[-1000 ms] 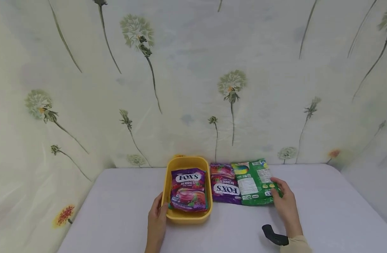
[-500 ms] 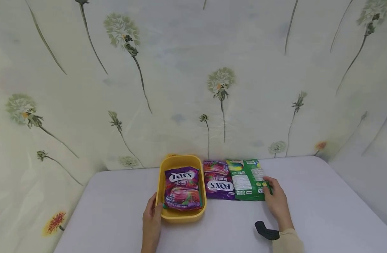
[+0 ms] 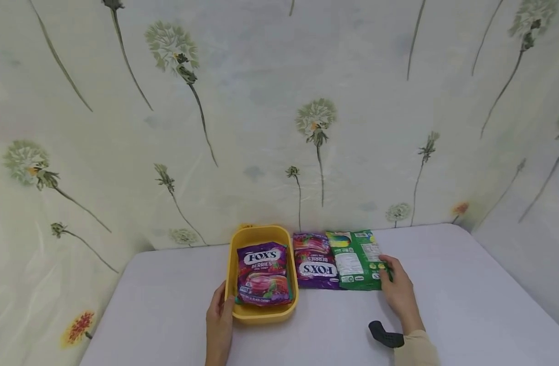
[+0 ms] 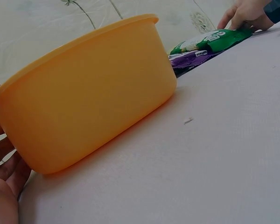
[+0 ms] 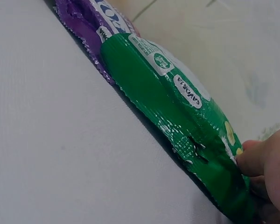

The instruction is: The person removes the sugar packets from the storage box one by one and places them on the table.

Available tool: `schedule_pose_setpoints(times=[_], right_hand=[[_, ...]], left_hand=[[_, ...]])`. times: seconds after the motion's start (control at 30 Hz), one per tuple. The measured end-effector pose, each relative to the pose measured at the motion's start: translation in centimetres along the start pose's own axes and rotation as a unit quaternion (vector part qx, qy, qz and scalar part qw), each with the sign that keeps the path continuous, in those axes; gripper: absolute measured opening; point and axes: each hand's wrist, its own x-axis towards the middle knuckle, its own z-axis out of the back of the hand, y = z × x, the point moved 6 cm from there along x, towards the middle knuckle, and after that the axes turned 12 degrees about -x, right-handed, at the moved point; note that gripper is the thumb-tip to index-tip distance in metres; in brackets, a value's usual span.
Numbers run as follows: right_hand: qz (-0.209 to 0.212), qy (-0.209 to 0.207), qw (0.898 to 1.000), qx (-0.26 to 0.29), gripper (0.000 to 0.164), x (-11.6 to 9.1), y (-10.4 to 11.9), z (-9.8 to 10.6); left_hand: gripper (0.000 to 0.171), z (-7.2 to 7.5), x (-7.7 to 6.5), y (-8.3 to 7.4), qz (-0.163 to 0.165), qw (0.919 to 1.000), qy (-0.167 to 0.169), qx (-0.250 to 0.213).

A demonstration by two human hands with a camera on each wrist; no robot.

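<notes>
A yellow plastic tub (image 3: 261, 318) stands at the back middle of the table, a purple candy bag (image 3: 264, 274) lying inside it. My left hand (image 3: 219, 320) grips the tub's near left side, thumb at the rim and fingers along the outer wall. Right of the tub lies a second purple candy bag (image 3: 315, 269), print facing the other way. A green candy bag (image 3: 354, 262) overlaps its right edge, back label up. My right hand (image 3: 398, 292) pinches the green bag's right end, with the thumb (image 5: 254, 158) on top. The fingers beneath are mostly hidden.
A white cloth covers the table (image 3: 169, 300). A curtain with printed dandelions (image 3: 261, 127) rises behind the tub and bags. On the right wrist is a black strap piece (image 3: 384, 334) near a beige sleeve (image 3: 415, 348).
The head view has turned slightly, so the tub, bags and hands sit farther left in it. Both hands keep about the same places on the tub and the green bag.
</notes>
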Motion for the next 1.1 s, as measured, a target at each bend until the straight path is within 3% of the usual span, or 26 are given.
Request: schedule_pose_setpoints(times=[0.2,0.43,0.6,0.83,1.0,1.1], right_hand=[[0.020,-0.008,1.000,0.000,0.044,0.1,0.1,0.0],[0.026,0.003,1.000,-0.006,0.045,-0.5,-0.4,0.0],[0.034,0.001,0.999,0.000,0.045,-0.4,-0.2,0.2],[0.034,0.009,0.999,-0.001,0.045,-0.3,-0.2,-0.1],[0.001,-0.068,0.997,0.034,0.044,-0.9,0.6,1.4],[-0.004,-0.105,0.988,0.109,0.043,-1.7,3.1,2.2]], left_hand=[[0.048,0.2,0.2,-0.3,-0.014,0.9999,-0.003,-0.005],[0.047,0.1,0.0,0.2,-0.008,0.9999,-0.004,-0.008],[0.045,-0.3,-0.1,-0.2,-0.027,0.9996,-0.004,-0.013],[0.045,-0.2,-0.1,0.0,-0.020,0.9996,-0.017,-0.010],[0.046,-0.3,-0.1,0.4,-0.018,0.9997,-0.015,-0.003],[0.046,0.0,0.1,0.1,-0.029,0.9994,-0.018,0.007]])
